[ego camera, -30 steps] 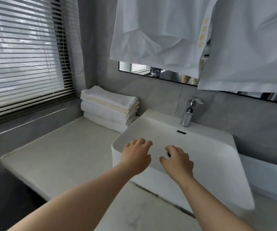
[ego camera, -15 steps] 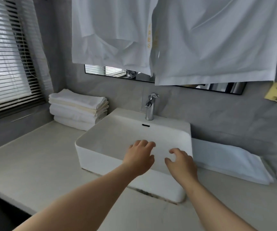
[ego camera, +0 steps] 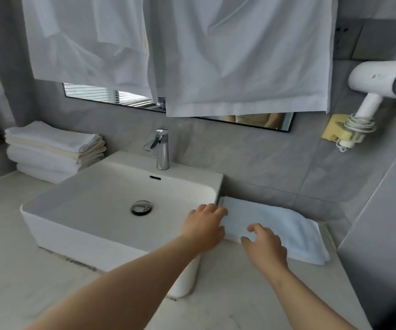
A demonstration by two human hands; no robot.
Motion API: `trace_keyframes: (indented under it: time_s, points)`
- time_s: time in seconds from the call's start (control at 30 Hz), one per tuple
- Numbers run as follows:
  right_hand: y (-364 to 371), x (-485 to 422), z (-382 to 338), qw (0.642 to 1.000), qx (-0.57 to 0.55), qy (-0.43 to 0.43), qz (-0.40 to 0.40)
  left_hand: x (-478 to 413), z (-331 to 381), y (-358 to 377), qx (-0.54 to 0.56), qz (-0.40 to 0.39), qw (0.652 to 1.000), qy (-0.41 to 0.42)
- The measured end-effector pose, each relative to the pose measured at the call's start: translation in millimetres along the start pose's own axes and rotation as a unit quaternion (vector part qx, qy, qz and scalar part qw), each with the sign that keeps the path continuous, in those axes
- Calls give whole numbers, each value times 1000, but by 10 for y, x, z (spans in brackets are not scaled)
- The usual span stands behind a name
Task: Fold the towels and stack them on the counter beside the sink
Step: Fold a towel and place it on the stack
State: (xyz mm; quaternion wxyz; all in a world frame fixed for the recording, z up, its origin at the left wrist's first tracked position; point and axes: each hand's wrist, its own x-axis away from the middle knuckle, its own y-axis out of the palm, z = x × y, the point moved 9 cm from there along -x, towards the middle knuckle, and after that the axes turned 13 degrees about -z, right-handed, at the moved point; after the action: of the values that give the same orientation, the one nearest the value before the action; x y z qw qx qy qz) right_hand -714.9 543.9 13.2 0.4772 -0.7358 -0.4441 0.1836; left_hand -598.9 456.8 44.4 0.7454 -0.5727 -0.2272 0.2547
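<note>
A stack of folded towels [ego camera: 51, 151] already sits on the surface [ego camera: 13, 234] left of the sink [ego camera: 216, 186], against the wall, so I judge most of the job done. One pale towel [ego camera: 285, 225] lies just right of the sink, loosely flattened and not yet on the stack. It seems to be what is left, besides the white cloths [ego camera: 240, 55] hanging above the sink, if they count. My left grip [ego camera: 203, 225] is relaxed, fingers fairly straight, touching the towel's end beside the sink. My right grip [ego camera: 265, 246] has bent fingers on the towel's near edge; whether it pinches I cannot tell. The sink's basin shows only its drain [ego camera: 141, 207].
</note>
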Motion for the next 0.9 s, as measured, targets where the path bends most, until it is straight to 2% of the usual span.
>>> trace_keyframes:
  time_s: [0.33, 0.57, 0.77, 0.9]
  points:
    - [-111, -357, 510, 1000, -15, 9, -12, -532, 147, 359, 41, -51, 998, -9]
    - [-35, -653, 946, 998, -29, 55, -33, -948, 55, 712, 85, -94, 991, -33]
    - [-9, -843, 1343, 993, -31, 110, -33, -1273, -111, 1029, 118, -135, 980, -84]
    - [-42, -965, 1536, 990, 5, 136, -35, -1438, -235, 1247, 118, -172, 968, -139]
